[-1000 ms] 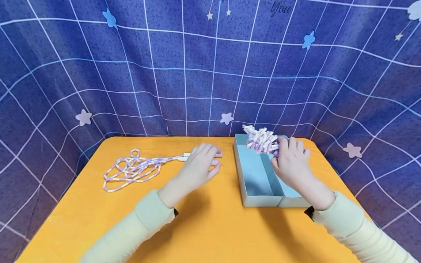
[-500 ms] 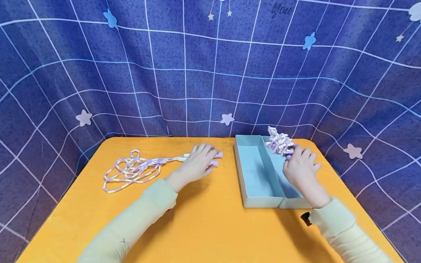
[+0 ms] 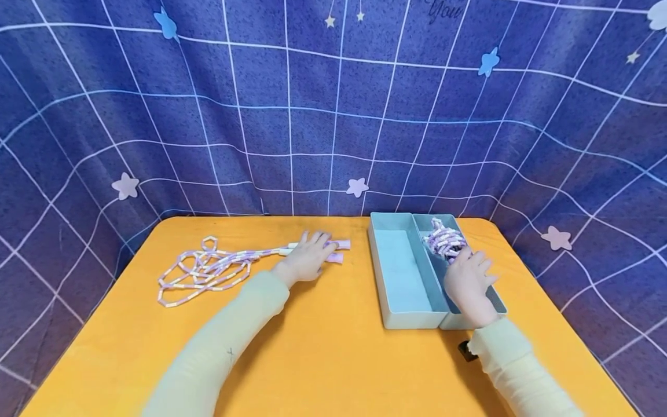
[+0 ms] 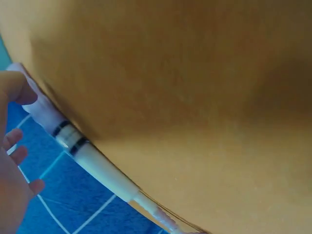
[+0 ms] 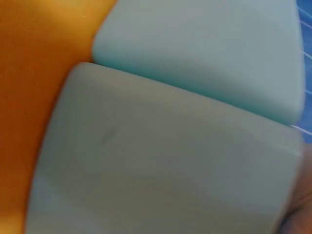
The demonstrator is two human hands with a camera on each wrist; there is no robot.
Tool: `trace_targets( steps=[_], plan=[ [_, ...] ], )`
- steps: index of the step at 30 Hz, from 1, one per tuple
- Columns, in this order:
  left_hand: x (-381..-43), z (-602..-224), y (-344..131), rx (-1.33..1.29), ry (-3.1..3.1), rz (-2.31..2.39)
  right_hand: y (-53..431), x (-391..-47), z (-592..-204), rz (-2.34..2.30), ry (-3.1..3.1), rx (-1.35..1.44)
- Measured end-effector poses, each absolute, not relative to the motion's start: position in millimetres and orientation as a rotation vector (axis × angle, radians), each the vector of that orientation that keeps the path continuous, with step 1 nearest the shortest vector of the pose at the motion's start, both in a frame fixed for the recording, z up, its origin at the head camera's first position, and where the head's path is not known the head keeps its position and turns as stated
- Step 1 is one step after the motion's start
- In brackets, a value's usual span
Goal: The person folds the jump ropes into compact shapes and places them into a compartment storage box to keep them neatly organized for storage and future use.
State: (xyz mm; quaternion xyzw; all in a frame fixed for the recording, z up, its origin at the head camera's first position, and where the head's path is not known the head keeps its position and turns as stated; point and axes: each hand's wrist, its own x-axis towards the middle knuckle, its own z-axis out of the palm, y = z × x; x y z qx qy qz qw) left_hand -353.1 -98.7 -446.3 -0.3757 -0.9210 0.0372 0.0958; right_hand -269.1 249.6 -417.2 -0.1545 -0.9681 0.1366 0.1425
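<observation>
Purple-and-white bundled rope point(image 3: 444, 240) is pinched in the right grip point(image 3: 468, 281), likely bunched to fit the bin point(image 3: 454, 322) beneath, while the left grip point(image 3: 307, 259), fingers apart, lies over handles point(image 3: 341, 244) of looser rope point(image 3: 245, 255).

Landmark, left tray point(image 3: 414, 320): on my table point(image 3: 333, 365). Right tray point(image 3: 460, 322): along its right side. Bundled rope point(image 3: 444, 240): to its right, in or just above the right tray's far part, at my right hand point(image 3: 469, 278). Loose rope point(image 3: 208, 273): to its left, handles point(image 3: 339, 258) nearest it, under my left hand point(image 3: 307, 258). Curtain point(image 3: 312, 133): behind it.
</observation>
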Motion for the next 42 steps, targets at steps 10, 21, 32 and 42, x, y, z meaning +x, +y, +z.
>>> trace_targets(
  steps=[10, 21, 32, 42],
  plan=[
    [-368.8, -453.1, -97.5, -1.046, -2.932, 0.249, 253.1, -282.1, -437.2, 0.418, -2.865, -0.554],
    [-369.3, -454.2, -83.9, -0.98, -2.882, 0.325, 254.8, -284.5, -449.3, 0.375, -2.863, -0.547],
    [-366.1, -453.7, -84.0, -0.954, -2.886, 0.522, 257.6, -278.5, -436.3, 0.319, -3.002, -0.433],
    [-358.1, -450.4, -84.5, -0.862, -2.958, 0.324, 255.7, -265.9, -398.5, 0.229, -2.936, -0.196]
  ],
)
